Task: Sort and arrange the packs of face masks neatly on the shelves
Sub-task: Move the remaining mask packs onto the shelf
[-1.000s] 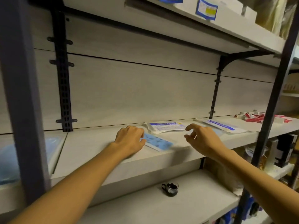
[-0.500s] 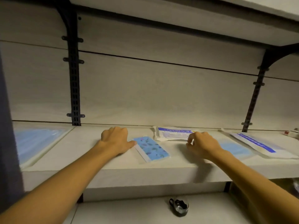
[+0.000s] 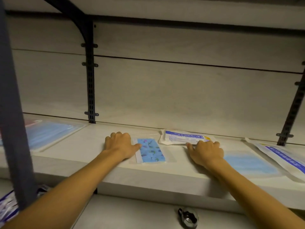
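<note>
Shelf (image 3: 92, 151), both forearms reaching in. Left hand (image 3: 119, 146) at 9 o'clock of the patterned blue mask pack (image 3: 151, 151); fingers curled under, thumb tip touching the pack's left edge; whether it grips anything, cannot tell. The pack lies flat near the front edge. Right hand (image 3: 205, 151): fingers curled down onto the near edge of the white-and-blue labelled mask pack (image 3: 184, 138), which lies against the back panel. Plain blue mask pack (image 3: 249, 162) at 3 o'clock of the right hand. Another white-and-blue pack (image 3: 280, 156) far right.
</note>
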Motion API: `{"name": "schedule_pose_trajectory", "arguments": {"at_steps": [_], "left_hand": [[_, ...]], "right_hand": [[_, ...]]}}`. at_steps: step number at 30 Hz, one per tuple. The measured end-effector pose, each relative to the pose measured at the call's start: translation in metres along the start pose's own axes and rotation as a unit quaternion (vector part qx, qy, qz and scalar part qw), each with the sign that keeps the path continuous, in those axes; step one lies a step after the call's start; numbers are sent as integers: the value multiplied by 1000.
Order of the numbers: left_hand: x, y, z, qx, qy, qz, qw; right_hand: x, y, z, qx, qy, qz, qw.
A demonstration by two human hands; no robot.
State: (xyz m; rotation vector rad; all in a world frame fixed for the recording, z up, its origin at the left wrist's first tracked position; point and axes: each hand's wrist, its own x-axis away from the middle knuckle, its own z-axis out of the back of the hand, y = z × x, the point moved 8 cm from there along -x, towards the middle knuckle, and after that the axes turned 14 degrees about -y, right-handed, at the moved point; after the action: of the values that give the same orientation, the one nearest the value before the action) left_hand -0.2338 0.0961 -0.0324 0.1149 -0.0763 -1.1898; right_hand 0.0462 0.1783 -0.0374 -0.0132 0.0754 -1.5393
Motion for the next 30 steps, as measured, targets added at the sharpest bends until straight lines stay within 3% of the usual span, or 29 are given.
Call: {"name": "schedule_pose_trajectory", "arguments": {"at_steps": [5, 10, 15, 21, 27, 30], "left_hand": [[-5, 0, 1, 66, 8, -4, 998], [-10, 4, 4, 90, 72, -34, 993], [-18, -12, -3, 253, 70, -9, 965], [-22, -20, -4, 235, 63, 24, 970], [-19, -17, -4, 212, 59, 15, 975], [-17, -15, -2, 222, 62, -3, 973]], "right_hand": [[-10, 1, 2, -57, 9, -15, 998], [-18, 5, 12, -155, 43, -39, 986], [-29, 23, 15, -353, 54, -69, 932], [-52, 33, 2, -447, 41, -29, 893], [-44, 39, 0, -600, 38, -13, 799], [-43, 38, -3, -620, 11, -22, 784]]}}
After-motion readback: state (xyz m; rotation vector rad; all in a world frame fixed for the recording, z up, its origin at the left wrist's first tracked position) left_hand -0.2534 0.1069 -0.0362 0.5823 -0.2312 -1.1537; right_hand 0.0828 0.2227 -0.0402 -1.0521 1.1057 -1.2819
